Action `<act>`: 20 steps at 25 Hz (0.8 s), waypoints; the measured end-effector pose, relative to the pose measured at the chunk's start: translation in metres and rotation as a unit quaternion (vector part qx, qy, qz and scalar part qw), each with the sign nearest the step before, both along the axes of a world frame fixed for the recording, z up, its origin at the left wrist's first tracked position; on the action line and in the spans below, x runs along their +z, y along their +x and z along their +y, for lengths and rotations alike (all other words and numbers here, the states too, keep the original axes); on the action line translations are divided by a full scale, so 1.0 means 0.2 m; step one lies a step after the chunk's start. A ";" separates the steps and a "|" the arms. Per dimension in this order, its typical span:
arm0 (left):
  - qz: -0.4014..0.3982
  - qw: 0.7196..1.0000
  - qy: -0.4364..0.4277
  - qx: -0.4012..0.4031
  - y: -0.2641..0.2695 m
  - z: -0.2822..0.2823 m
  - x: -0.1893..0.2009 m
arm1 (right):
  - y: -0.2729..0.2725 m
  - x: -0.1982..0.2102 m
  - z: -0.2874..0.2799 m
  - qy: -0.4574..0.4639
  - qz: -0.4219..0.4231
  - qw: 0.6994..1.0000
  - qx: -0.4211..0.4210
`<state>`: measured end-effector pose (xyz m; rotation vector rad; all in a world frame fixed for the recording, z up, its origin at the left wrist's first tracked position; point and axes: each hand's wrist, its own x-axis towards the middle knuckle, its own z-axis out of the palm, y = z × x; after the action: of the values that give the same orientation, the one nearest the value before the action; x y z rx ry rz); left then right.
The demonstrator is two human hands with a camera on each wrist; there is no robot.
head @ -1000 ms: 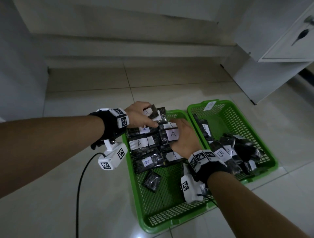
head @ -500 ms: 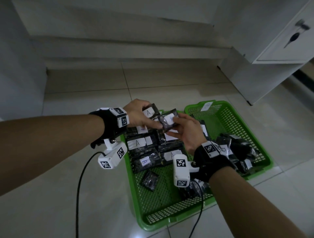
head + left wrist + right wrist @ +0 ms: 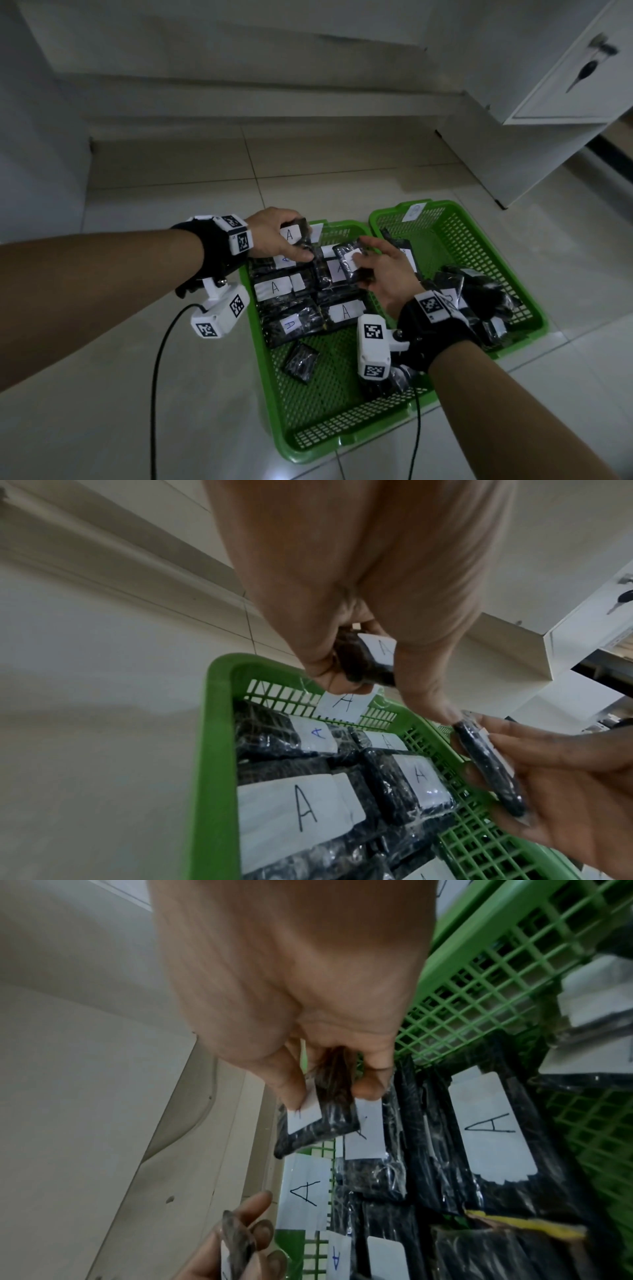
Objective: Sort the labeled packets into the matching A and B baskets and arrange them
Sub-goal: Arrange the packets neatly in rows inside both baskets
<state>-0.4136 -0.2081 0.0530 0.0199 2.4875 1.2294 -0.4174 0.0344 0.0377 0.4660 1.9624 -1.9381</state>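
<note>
Pale floor tiles carry two green plastic baskets side by side, below a low step and next to a white cabinet. On the far wall of the left basket hangs a paper label with the letter A. Black wrapped packets with white A labels lie in rows in its far half, touching each other, and one small packet without a visible label lies alone nearer to the person. The right basket holds a loose heap of dark packets in its near part; most of their letters are not readable.

The left hand is over the far left corner of the left basket, and its fingers and thumb are curled round one packet marked A, held above the rows. The right hand is just beside it, over the far right part of the same basket, and pinches a second packet between thumb and fingers; its label shows, but the letter cannot be read. The two hands are close, but not touching. Both wrists wear black straps with white marker cubes.
</note>
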 end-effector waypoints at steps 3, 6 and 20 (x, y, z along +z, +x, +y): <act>0.002 1.000 -0.011 -0.021 0.01 -0.01 0.00 | -0.03 -0.01 0.00 0.025 -0.022 0.999 -0.004; 0.046 0.998 -0.032 -0.037 0.02 -0.01 0.01 | -0.04 -0.01 0.01 0.060 -0.041 0.997 0.014; 0.061 0.989 -0.114 -0.069 0.02 0.13 -0.05 | -0.01 -0.01 0.10 0.065 -0.052 0.996 0.021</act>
<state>-0.4087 -0.1826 0.0440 0.2101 2.6669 0.9067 -0.4189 0.0551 0.0360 0.5454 2.0218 -1.7325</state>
